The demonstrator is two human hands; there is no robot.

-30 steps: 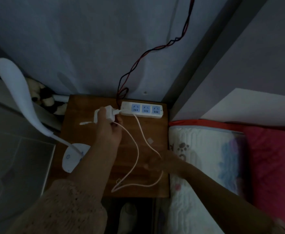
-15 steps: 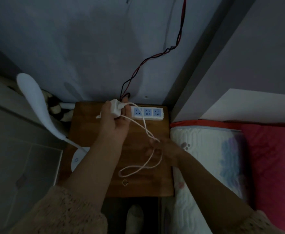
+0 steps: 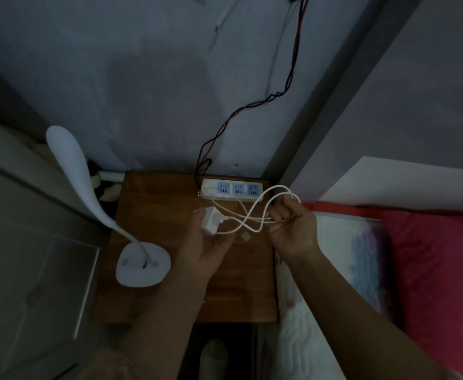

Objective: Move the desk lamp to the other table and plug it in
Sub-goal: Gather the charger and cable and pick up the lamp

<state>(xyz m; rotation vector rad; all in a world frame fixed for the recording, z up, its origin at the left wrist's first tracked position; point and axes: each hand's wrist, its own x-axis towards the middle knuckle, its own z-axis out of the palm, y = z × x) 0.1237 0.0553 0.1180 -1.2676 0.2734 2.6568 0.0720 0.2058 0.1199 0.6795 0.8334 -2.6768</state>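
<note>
Lamp: the white desk lamp (image 3: 142, 266) stands on the small wooden table (image 3: 153, 204), at about 8 o'clock on the table top. Its long neck bends up and away toward 10 o'clock.
Plug: the white plug block (image 3: 210, 221) is out of the power strip (image 3: 234, 190). It sits in the left hand (image 3: 208, 239), near the middle of the table.
Left hand: palm up, fingers curled around the plug block and holding it.
Right hand: the right hand (image 3: 293, 229) is at 3 o'clock from the plug, fingers curled around loops of the white cord (image 3: 255, 215).
Power strip: it lies at 12 o'clock on the table, by the wall. All three sockets look free.
Step now: I think the cord is being gathered up so the lamp can be carried.
Next move: it likely calls for holding plug and cord in one hand, so the other can lift the lamp by its base.
Hard to see: the room is dark. Where the cord joins the lamp is hidden. The other table is not in view. A small pale thing on the table near the cord is too dim to name.
</note>
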